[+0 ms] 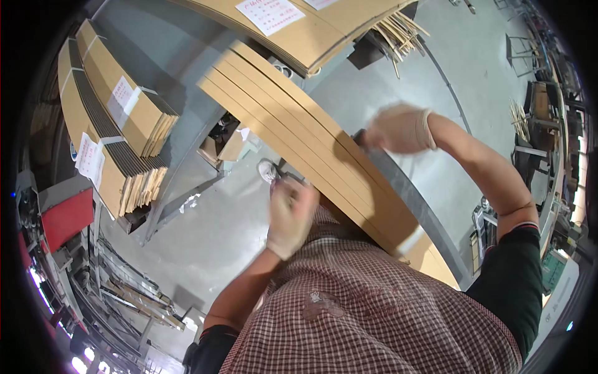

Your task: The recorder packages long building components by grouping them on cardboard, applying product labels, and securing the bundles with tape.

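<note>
Lying slantwise across the middle of the head view, the long creased cardboard panel was what I watched from my end. Its lower end reached the wearer's checked apron, and its upper end pointed toward a labelled cardboard stack. A grey strip ran along the panel's right side; I could not tell how much of the weight it carried.

The right gloved hand was by the panel's far edge, badly blurred, with something small and dark at its fingertips. I could not tell whether the fingers were clamped on that or simply beside it. The left gloved hand was just off the near edge, fingers curled and blurred; whether they were together on anything I could not tell either. Neither hand clearly gripped the cardboard.

Off to the left, strapped cardboard bundles lay on a grey table.

I judged the step in hand to be working on or positioning this one panel, between holds. To my mind the next move called for a sure contact on both long edges, so that the length stayed level and its creases did not buckle.
</note>
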### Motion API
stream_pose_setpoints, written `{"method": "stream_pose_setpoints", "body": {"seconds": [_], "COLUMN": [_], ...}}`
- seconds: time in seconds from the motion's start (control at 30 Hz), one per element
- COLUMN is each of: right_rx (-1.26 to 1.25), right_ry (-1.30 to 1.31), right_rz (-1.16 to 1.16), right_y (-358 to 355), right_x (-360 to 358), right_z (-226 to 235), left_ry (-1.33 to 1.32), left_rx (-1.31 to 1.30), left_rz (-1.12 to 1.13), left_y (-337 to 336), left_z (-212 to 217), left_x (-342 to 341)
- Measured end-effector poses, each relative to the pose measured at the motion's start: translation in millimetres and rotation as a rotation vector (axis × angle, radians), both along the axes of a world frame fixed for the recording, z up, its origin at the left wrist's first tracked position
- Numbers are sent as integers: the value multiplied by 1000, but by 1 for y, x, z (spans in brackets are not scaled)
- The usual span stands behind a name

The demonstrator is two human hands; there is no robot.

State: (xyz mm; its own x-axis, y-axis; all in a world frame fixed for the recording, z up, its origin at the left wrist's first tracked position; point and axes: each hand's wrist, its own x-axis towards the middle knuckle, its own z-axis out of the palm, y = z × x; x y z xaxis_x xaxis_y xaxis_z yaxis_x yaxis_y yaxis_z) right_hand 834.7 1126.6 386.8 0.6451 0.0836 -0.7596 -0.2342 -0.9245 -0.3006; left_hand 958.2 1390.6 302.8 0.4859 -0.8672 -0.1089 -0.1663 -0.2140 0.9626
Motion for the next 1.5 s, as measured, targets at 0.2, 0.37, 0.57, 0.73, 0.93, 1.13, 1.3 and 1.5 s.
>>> {"method": "stream_pose_setpoints", "body": {"seconds": [0.2, 0.37, 0.57, 0.73, 0.93, 1.13, 1.3, 1.5], "right_rx": [-29, 350, 444, 357, 544, 49, -60, 798], "right_ry": [-102, -611, -461, -331, -675, -1022, -1001, -852], "right_rz": [-283, -407, -269, -494, -672, -525, -529, -778], "right_y": [25, 63, 12, -24, 12, 92, 102, 43], "right_x": [1, 15, 11, 9, 10, 34, 26, 16], "right_z": [-19, 53, 49, -76, -111, -22, -40, 0], "left_ry": [21, 339, 900, 908, 690, 812, 766, 0], "left_rx": [130, -54, -164, -126, -300, -95, 148, -159], "left_rz": [-56, 171, 10, 79, -102, -323, 70, -269], "left_y": [-9, -18, 13, 5, -39, -16, 45, -67], "left_z": [-16, 71, 47, -49, -129, -146, -38, 37], "left_x": [2, -9, -8, -3, 1, 18, 63, 21]}}
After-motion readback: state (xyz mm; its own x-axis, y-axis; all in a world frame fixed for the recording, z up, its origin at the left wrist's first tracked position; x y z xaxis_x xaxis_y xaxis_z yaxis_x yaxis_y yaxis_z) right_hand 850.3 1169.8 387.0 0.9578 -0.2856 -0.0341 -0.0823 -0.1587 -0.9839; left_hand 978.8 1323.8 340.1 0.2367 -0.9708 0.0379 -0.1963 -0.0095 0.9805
